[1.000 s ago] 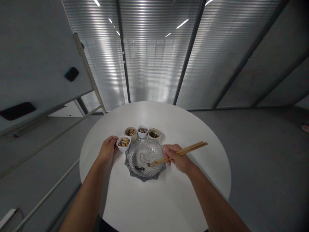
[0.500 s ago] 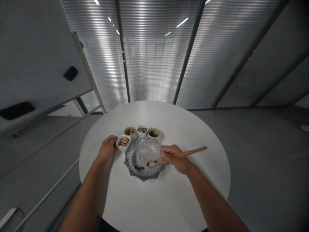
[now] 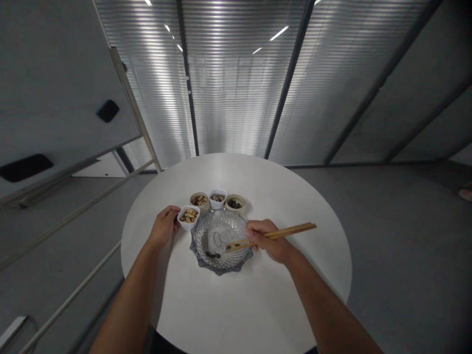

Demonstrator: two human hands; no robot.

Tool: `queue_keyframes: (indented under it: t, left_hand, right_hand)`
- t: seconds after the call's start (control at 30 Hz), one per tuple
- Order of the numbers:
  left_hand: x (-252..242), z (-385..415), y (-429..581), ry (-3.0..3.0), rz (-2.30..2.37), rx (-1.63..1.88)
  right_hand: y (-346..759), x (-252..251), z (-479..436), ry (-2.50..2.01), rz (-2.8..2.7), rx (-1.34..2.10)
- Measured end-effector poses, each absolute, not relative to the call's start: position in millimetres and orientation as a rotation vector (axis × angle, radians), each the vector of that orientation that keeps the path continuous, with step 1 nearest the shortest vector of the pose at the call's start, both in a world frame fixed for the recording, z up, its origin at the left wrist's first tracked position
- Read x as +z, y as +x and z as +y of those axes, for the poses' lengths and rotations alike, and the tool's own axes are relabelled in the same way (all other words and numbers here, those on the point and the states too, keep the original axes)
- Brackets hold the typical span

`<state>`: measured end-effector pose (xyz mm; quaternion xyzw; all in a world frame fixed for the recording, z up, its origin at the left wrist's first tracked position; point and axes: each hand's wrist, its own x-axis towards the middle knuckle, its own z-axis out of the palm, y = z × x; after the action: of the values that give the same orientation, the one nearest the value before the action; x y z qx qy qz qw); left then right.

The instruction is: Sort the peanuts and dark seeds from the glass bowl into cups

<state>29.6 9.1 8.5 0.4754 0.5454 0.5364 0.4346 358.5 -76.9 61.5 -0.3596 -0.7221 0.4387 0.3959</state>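
Note:
My left hand point(image 3: 164, 227) rests its fingers against a white square bowl point(image 3: 189, 217) of peanuts and seems to hold it. My right hand point(image 3: 264, 241) is shut on a pair of wooden chopsticks point(image 3: 283, 231). Their tips reach into a scalloped cut-glass dish point(image 3: 201, 259), close together just above dark beans point(image 3: 213, 254). Whether a bean lies between the tips is too small to tell. Behind the dish stand a tan bowl of nuts point(image 3: 199, 199), a white bowl of mixed pieces point(image 3: 217, 197) and a tan bowl of dark beans point(image 3: 235, 203).
Everything stands on a round white table point(image 3: 236, 309) with bare white surface toward me. Grey floor surrounds it. Ribbed translucent panels rise behind, and a whiteboard on a metal frame point(image 3: 62, 88) stands at the left.
The chopstick tips have closed toward each other over the dish since the previous frame. My right hand has shifted slightly left. My left hand and the bowls have not visibly moved.

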Motion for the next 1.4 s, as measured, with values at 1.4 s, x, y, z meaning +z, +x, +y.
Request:
queue_keyframes:
  t: [1.4]
  left_hand:
    - [10.1, 7.8, 31.3, 1.189, 1.348, 1.346]
  right_hand:
    - [352.7, 64.0, -52.6, -0.877, -0.763, 1.094]
